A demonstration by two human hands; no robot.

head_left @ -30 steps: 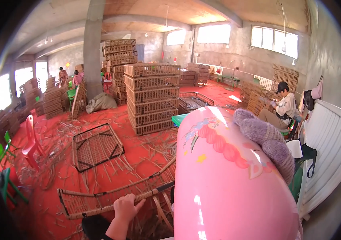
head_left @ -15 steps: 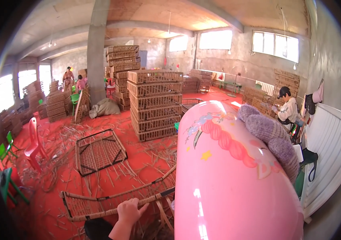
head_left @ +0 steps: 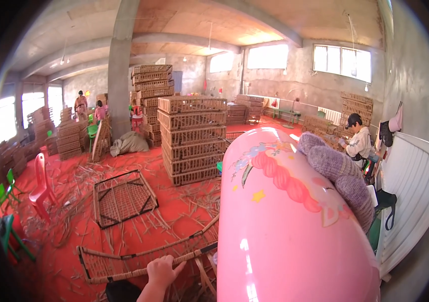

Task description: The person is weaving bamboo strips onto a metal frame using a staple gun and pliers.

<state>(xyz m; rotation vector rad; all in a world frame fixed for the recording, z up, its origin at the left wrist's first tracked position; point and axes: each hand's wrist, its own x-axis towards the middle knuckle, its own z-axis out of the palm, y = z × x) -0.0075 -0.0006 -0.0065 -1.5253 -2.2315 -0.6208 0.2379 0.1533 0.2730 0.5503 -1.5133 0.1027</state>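
"Frame (head_left: pixel 124 275) first: where is it?"

"Under the left hand (head_left: pixel 160 273), spreading to both sides of it. A black-wrapped stretch of its rim sits just right of the thumb."

"Is that hand closed?"

"Yes, fingers folded over the near rim and clamped on it, thumb pointing right along it."

"And the right hand (head_left: pixel 337 177)?"

"Gloved in purple-grey knit, fingers wrapped round the far right side of a pink cylinder (head_left: pixel 275 226). Its thumb is hidden."

"What's beyond the left grip?"

"Another frame (head_left: pixel 126 199), flat on the red floor among loose strips. Farther off, a stack of crates (head_left: pixel 192 141); well to the left, a pink chair (head_left: pixel 42 190)."

"Past the right grip?"

"A person (head_left: pixel 359 140) in a black cap, near a white radiator (head_left: pixel 408 191)."
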